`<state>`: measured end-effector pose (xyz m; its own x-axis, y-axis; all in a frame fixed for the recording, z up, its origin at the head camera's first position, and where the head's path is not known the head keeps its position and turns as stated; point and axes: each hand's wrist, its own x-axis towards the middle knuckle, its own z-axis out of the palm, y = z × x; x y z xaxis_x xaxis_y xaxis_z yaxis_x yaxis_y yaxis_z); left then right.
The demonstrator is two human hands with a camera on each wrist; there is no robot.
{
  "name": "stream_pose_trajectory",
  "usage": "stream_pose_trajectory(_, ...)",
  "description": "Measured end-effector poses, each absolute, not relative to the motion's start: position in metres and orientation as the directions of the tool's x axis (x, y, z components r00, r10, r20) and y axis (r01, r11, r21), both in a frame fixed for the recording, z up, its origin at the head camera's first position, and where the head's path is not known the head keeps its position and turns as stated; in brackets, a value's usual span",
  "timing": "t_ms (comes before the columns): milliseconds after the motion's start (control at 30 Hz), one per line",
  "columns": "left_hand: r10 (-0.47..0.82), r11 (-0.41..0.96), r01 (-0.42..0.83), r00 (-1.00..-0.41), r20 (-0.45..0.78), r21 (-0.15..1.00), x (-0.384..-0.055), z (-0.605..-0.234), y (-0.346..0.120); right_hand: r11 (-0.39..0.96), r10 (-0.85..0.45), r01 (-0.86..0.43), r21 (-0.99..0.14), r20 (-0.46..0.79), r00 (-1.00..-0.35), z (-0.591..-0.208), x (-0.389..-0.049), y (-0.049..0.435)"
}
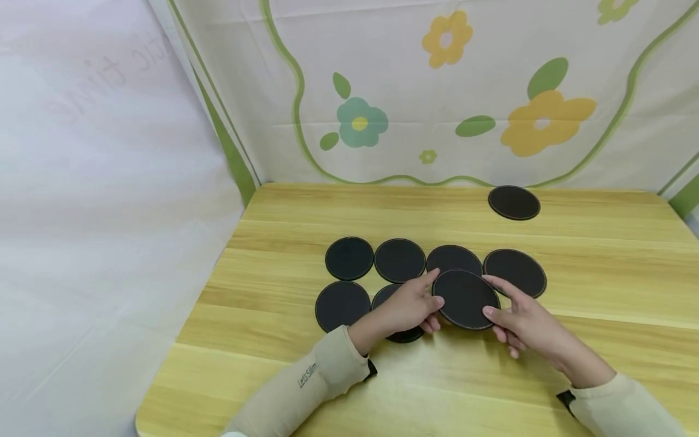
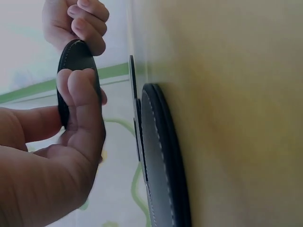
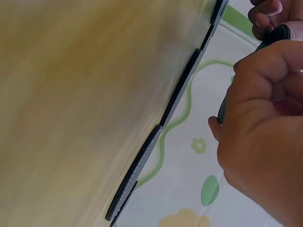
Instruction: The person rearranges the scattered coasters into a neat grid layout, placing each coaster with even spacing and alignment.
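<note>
Both hands grip one round black coaster (image 1: 466, 300) with a stitched rim, held up off the table. My left hand (image 1: 409, 308) pinches its left edge, thumb on top. On the right edge, my right hand (image 1: 524, 321) has its thumb on the face and fingers around the rim and beneath. The left wrist view shows the held coaster (image 2: 78, 57) clear above the tabletop. Behind it lies another coaster (image 1: 453, 256), partly covered from view. Under the left forearm and hand, a coaster (image 1: 404, 335) is mostly hidden.
Coasters lie flat in two rows: a back row with a left coaster (image 1: 349, 258), its neighbour (image 1: 400, 260) and a right one (image 1: 516, 272), and a front-left coaster (image 1: 343, 305). A lone coaster (image 1: 514, 203) sits near the wooden table's (image 1: 617, 346) back edge, before a flowered cloth (image 1: 404, 73).
</note>
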<state>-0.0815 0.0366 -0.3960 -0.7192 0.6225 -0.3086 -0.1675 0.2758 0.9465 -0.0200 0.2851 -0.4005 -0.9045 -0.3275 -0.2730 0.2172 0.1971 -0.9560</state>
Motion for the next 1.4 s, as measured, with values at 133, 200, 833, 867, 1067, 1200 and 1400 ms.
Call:
stream_pose_trajectory(133, 0.645, 0.353, -0.148, -0.677, -0.355, 0.924, -0.076, -0.397, 0.035, 0.213, -0.349, 0.26, -0.942, -0.322, -0.88, -0.401, -0.014, 0.286)
stream_pose_trajectory(200, 0.655, 0.391, -0.151, -0.647, -0.39, 0.908, -0.073, -0.397, 0.034, 0.222, -0.36, 0.283, -0.933, -0.348, -0.866, -0.401, -0.012, 0.285)
stream_pose_trajectory(833, 0.644, 0.66, 0.087, -0.577, -0.503, 0.746, -0.077, -0.398, 0.041, 0.361, -0.301, 0.301, -0.883, -0.415, -0.858, -0.41, -0.01, 0.276)
stream_pose_trajectory(867, 0.641, 0.662, 0.084, -0.578, -0.505, 0.744, -0.077, -0.398, 0.041, 0.376, -0.292, 0.296, -0.878, -0.416, -0.861, -0.409, -0.01, 0.274)
stream_pose_trajectory(1067, 0.618, 0.658, 0.02, -0.586, -0.524, 0.753, -0.075, -0.395, 0.041, 0.455, -0.245, 0.281, -0.845, -0.423, -0.872, -0.408, -0.009, 0.27)
stream_pose_trajectory(1200, 0.62, 0.636, -0.016, -0.584, -0.524, 0.771, -0.074, -0.395, 0.041, 0.469, -0.228, 0.289, -0.835, -0.431, -0.873, -0.407, -0.008, 0.268)
stream_pose_trajectory(1400, 0.609, 0.628, -0.048, -0.591, -0.53, 0.776, -0.073, -0.396, 0.041, 0.445, -0.255, 0.292, -0.846, -0.433, -0.865, -0.406, -0.007, 0.266)
